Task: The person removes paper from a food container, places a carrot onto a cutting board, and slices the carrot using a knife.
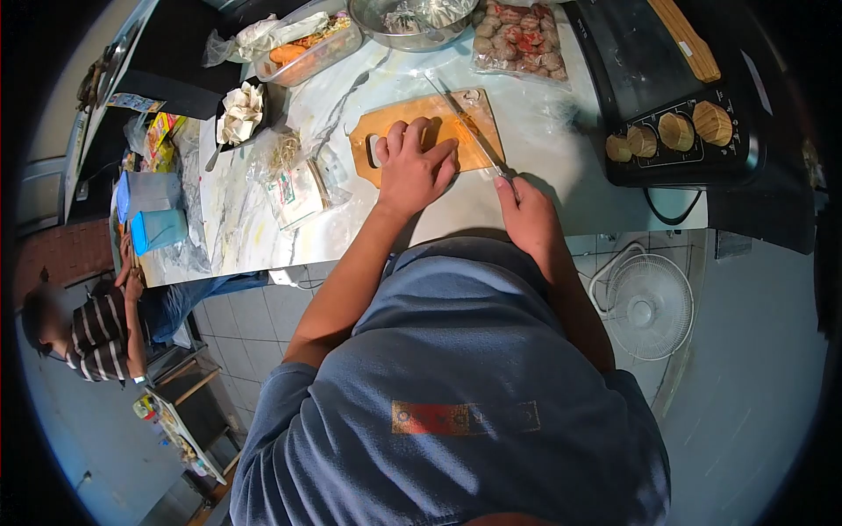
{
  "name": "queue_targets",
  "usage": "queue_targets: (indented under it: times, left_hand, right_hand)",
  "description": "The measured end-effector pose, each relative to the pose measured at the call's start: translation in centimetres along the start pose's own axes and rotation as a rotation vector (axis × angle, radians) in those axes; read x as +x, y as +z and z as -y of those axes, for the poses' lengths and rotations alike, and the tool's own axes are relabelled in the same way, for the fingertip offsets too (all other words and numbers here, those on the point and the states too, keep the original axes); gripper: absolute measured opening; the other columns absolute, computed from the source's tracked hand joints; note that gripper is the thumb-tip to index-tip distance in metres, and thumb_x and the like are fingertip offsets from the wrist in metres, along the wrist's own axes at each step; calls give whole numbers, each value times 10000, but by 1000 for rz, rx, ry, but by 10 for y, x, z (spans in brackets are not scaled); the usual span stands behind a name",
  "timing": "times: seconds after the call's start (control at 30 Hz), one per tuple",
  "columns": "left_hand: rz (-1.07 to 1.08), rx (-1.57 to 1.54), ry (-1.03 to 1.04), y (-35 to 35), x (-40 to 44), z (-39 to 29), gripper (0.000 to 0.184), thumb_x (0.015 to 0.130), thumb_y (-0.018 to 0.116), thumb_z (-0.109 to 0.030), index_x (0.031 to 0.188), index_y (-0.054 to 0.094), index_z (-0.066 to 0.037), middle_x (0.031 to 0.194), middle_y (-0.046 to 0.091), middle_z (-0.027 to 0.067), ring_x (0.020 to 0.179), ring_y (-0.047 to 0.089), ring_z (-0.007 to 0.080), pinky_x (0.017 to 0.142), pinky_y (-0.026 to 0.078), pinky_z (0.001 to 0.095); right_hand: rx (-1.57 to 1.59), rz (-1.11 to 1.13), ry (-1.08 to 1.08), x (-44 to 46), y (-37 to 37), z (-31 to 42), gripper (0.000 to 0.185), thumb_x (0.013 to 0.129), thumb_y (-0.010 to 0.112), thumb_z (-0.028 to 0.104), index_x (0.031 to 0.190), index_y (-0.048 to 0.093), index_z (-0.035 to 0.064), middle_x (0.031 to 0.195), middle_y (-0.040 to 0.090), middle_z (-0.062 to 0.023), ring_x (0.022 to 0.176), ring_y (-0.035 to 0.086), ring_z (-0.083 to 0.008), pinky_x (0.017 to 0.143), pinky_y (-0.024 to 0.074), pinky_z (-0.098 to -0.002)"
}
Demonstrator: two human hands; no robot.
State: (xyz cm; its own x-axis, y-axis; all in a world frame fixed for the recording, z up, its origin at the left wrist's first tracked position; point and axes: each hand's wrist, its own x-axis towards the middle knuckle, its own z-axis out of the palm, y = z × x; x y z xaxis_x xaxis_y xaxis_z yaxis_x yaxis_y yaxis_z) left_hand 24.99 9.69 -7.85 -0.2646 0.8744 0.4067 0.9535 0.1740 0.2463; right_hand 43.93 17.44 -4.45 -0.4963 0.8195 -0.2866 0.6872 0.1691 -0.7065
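My right hand (531, 215) is closed round the handle of a long-bladed knife (479, 140). Its blade slants up and left across the wooden cutting board (364, 138). On the board my left hand (412, 171) rests with bent fingers, left of the blade. What lies under those fingertips is hidden. Thin orange shreds (462, 131) lie between the fingertips and the blade; they look like carrot, but I cannot be sure. A small pale piece (472, 95) sits at the board's far right corner.
Beyond the board stand a steel bowl (412, 37), a plastic tub (309, 63) of food and a bag of meatballs (519, 44). At right is a black stove (671, 167). Packets (298, 195) lie left. Another person (105, 329) is far left; a fan (651, 307) stands below.
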Motion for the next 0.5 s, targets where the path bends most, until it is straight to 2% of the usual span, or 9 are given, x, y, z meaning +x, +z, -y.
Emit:
queue_targets:
  times: [0.5]
  left_hand:
    - [-2, -18, 38, 2, 0, 1, 249, 799, 687, -307, 1041, 732, -269, 1229, 517, 65, 1177, 406, 327, 944, 283, 482]
  right_hand:
    - [33, 6, -13, 3, 1, -2, 453, 978, 502, 406, 839, 558, -22, 716, 556, -233, 673, 528, -413, 641, 435, -431]
